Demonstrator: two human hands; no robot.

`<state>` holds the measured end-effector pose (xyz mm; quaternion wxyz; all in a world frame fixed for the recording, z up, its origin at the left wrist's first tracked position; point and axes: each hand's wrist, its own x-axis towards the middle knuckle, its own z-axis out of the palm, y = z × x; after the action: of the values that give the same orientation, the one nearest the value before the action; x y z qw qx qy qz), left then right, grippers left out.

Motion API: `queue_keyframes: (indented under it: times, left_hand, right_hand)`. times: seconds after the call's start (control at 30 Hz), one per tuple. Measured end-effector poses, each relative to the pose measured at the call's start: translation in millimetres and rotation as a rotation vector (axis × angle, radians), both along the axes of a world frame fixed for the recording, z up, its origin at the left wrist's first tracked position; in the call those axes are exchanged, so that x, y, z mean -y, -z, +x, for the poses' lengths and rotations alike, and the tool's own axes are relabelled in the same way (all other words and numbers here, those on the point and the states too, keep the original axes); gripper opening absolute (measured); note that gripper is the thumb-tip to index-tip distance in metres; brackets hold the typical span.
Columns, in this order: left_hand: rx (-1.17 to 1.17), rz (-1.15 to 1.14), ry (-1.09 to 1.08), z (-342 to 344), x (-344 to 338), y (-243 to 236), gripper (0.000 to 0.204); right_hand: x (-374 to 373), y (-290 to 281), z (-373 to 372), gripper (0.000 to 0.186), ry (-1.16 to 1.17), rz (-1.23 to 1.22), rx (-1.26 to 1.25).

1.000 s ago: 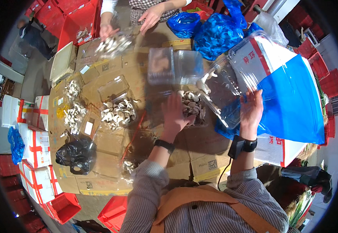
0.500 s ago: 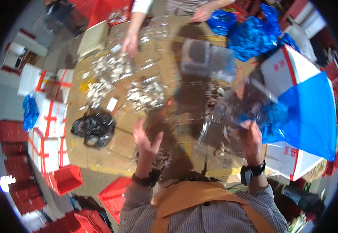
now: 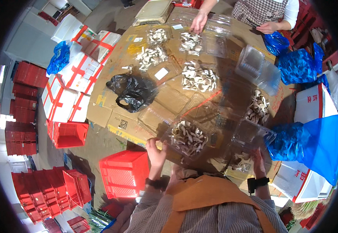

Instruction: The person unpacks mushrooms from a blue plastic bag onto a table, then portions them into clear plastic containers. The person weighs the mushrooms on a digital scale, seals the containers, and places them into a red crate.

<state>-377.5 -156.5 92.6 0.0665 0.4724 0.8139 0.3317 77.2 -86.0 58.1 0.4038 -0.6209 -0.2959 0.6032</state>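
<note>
My left hand [image 3: 156,153] is at the table's near edge, fingers apart and holding nothing. Just right of it is a clear plastic tray heaped with grey-brown mushrooms [image 3: 187,138]. My right hand [image 3: 259,162] is at the near right, closed at the edge of a tilted clear plastic tray [image 3: 252,134]; its fingers are partly blurred. A few pale mushrooms [image 3: 242,161] lie beside that hand, and more grey mushrooms [image 3: 258,106] lie beyond the tray. White mushrooms [image 3: 199,77] are piled in another clear tray at the table's middle.
Across the table, a co-worker's hand [image 3: 198,23] reaches over white mushrooms [image 3: 191,42]. Stacked clear containers [image 3: 257,70] stand at the right, near blue bags [image 3: 299,66] and white foam boxes [image 3: 312,101]. A black bag [image 3: 132,92] lies left; a red crate [image 3: 124,173] stands below the edge.
The view has swung left, so the table appears further right. My left hand has drawn back toward the table edge. The clear tray at my right hand is lower and nearer the tabletop.
</note>
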Motion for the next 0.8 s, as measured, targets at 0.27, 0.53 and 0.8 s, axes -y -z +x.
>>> queue_keyframes:
  times: [0.27,0.53,0.8]
  left_hand:
    - [0.453,-0.281,-0.040,14,23,30,0.030]
    - [1.053,0.195,-0.027,17,2,51,0.019]
    - [1.269,0.224,-0.487,-31,5,38,0.024]
  right_hand:
    - [-3,-33,2,0.039,0.099,0.632,0.893]
    - [-28,-54,-162,0.033,-0.613,0.091,0.155]
    - [-64,-30,-184,0.024,-0.584,-0.184,-0.007]
